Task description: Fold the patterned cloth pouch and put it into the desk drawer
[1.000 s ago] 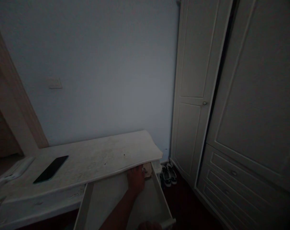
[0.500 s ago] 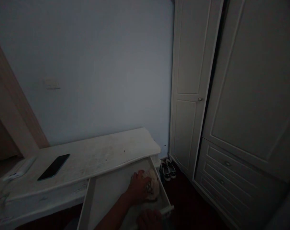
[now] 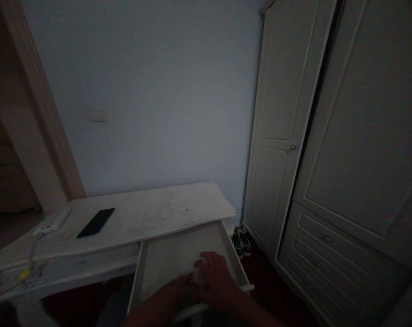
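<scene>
An open white drawer (image 3: 179, 254) sticks out from under the desk, and both hands are above its front part. My right hand (image 3: 214, 272) curls its fingers over a small pale bundle (image 3: 198, 275) that looks like crumpled cloth. On the bundle's left side my left hand (image 3: 182, 288) lies against it, fingers bent and dim in the poor light. Much of the bundle is hidden by the hands. Below them shows part of the drawer's front edge.
On the white desk (image 3: 151, 206) lie a dark phone (image 3: 96, 223) and a white power strip (image 3: 52, 221) with a cable. Shoes (image 3: 242, 243) stand on the dark red floor between desk and wardrobe (image 3: 274, 181). The drawer's right side wall (image 3: 236, 254) rises beside my right hand.
The pale bundle has come from the drawer's right side toward the front middle, between both hands. My right hand has left the drawer's front edge and moved onto it. The view has shifted left.
</scene>
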`<state>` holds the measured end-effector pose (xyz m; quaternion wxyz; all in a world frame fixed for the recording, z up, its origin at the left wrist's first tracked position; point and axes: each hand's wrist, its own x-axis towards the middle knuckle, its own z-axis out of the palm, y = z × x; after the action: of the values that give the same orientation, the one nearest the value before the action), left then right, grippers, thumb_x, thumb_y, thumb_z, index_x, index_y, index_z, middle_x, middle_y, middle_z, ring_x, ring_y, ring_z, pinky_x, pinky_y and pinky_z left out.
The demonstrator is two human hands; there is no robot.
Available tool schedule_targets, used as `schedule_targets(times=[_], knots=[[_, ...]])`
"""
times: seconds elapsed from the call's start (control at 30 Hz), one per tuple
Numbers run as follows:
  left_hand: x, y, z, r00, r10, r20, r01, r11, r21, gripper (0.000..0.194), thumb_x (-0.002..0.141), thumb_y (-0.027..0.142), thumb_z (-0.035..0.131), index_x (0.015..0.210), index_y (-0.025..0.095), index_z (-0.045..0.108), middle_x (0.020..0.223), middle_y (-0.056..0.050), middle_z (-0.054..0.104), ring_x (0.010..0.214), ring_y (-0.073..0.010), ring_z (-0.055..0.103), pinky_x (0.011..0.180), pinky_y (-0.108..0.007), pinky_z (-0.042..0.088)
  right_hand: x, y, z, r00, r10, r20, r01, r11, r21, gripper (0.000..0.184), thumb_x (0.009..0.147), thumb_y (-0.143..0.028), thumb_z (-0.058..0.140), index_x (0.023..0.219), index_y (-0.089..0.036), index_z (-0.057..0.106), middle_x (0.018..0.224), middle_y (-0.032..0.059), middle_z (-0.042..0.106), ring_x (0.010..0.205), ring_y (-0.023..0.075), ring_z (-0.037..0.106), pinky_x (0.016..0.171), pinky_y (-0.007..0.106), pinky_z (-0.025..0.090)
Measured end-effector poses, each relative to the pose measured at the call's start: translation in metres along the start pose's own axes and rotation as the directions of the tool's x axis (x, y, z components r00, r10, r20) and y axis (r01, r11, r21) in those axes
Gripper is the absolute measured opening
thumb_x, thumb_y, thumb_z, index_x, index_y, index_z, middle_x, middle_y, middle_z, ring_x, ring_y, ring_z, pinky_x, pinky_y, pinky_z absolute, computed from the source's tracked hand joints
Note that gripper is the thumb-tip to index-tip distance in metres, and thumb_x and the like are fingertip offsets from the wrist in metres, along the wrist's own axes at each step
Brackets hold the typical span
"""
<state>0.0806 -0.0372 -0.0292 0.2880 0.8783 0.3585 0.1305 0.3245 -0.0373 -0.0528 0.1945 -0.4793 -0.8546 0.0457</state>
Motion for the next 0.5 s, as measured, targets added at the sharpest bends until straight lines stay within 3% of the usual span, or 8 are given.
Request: schedule_targets(times=[0.1, 0.17, 0.2, 0.27, 0.33, 0.37, 0.43, 0.5], knots=[[-0.032, -0.015, -0.001, 0.989, 0.016, -0.147, -0.009, 0.999, 0.049, 0.033, 0.100, 0.047, 0.053, 0.124, 0.046, 0.077, 0.133, 0.002, 0.077, 0.122, -0.0277, 0.071, 0.114, -0.045, 0.052, 0.041, 0.000, -0.011, 0.930, -0.129, 0.345, 0.132, 0.991, 0.015, 0.057, 0.080, -0.059, 0.081, 0.125, -0.029, 0.064, 0.125, 0.0121, 0.069, 0.117, 0.0373, 0.064, 0.102, 0.056, 0.046], [-0.055, -0.032, 0.004, 0.946, -0.009, -0.323, 0.069, 0.982, 0.174, 0.035, 0.100, 0.043, 0.055, 0.128, 0.044, 0.076, 0.137, 0.001, 0.075, 0.128, -0.0288, 0.069, 0.121, -0.051, 0.045, 0.064, 0.001, -0.007, 0.879, -0.139, 0.457, 0.164, 0.986, -0.014, 0.063, 0.074, -0.053, 0.085, 0.127, -0.027, 0.063, 0.124, 0.0145, 0.069, 0.112, 0.0382, 0.067, 0.092, 0.052, 0.051], [-0.066, -0.040, 0.010, 0.894, -0.034, -0.447, 0.143, 0.967, 0.212, 0.037, 0.100, 0.042, 0.055, 0.132, 0.043, 0.073, 0.144, 0.000, 0.071, 0.135, -0.0304, 0.065, 0.123, -0.056, 0.041, 0.073, 0.000, -0.003, 0.859, -0.140, 0.493, 0.174, 0.985, -0.022, 0.067, 0.071, -0.049, 0.087, 0.128, -0.026, 0.062, 0.125, 0.0157, 0.068, 0.109, 0.0382, 0.068, 0.087, 0.048, 0.053], [-0.082, -0.055, 0.024, 0.739, -0.093, -0.667, 0.280, 0.943, 0.180, 0.044, 0.098, 0.045, 0.056, 0.140, 0.038, 0.069, 0.158, -0.004, 0.059, 0.143, -0.0344, 0.057, 0.123, -0.061, 0.041, 0.088, -0.002, 0.003, 0.808, -0.176, 0.563, 0.209, 0.978, 0.005, 0.070, 0.068, -0.043, 0.089, 0.130, -0.024, 0.062, 0.122, 0.0146, 0.070, 0.103, 0.0350, 0.070, 0.079, 0.039, 0.053], [-0.090, -0.062, 0.040, 0.582, -0.192, -0.790, 0.346, 0.938, 0.027, 0.054, 0.100, 0.050, 0.052, 0.150, 0.032, 0.059, 0.170, -0.008, 0.043, 0.151, -0.0355, 0.047, 0.122, -0.061, 0.041, 0.099, -0.009, 0.009, 0.754, -0.251, 0.607, 0.256, 0.963, 0.080, 0.070, 0.068, -0.037, 0.090, 0.131, -0.024, 0.063, 0.119, 0.0103, 0.073, 0.099, 0.0303, 0.072, 0.077, 0.033, 0.051], [-0.092, -0.063, 0.047, 0.529, -0.254, -0.810, 0.347, 0.936, -0.067, 0.058, 0.101, 0.052, 0.048, 0.154, 0.029, 0.053, 0.172, -0.010, 0.037, 0.154, -0.0345, 0.042, 0.123, -0.060, 0.040, 0.104, -0.014, 0.012, 0.733, -0.287, 0.617, 0.270, 0.955, 0.124, 0.069, 0.068, -0.035, 0.090, 0.131, -0.025, 0.063, 0.118, 0.0077, 0.074, 0.099, 0.0283, 0.072, 0.077, 0.031, 0.050], [-0.089, -0.060, 0.055, 0.474, -0.365, -0.801, 0.317, 0.920, -0.231, 0.061, 0.104, 0.053, 0.042, 0.158, 0.025, 0.044, 0.172, -0.011, 0.035, 0.157, -0.0308, 0.037, 0.126, -0.056, 0.037, 0.113, -0.029, 0.022, 0.709, -0.331, 0.622, 0.264, 0.943, 0.201, 0.065, 0.070, -0.032, 0.089, 0.131, -0.026, 0.064, 0.118, 0.0035, 0.075, 0.100, 0.0250, 0.072, 0.076, 0.027, 0.049], [-0.084, -0.054, 0.057, 0.457, -0.439, -0.774, 0.284, 0.896, -0.340, 0.062, 0.105, 0.055, 0.038, 0.158, 0.023, 0.042, 0.168, -0.012, 0.040, 0.157, -0.0279, 0.038, 0.129, -0.053, 0.033, 0.120, -0.049, 0.039, 0.722, -0.342, 0.602, 0.230, 0.938, 0.258, 0.064, 0.071, -0.031, 0.088, 0.131, -0.027, 0.064, 0.121, 0.0019, 0.075, 0.101, 0.0235, 0.072, 0.076, 0.025, 0.048]])
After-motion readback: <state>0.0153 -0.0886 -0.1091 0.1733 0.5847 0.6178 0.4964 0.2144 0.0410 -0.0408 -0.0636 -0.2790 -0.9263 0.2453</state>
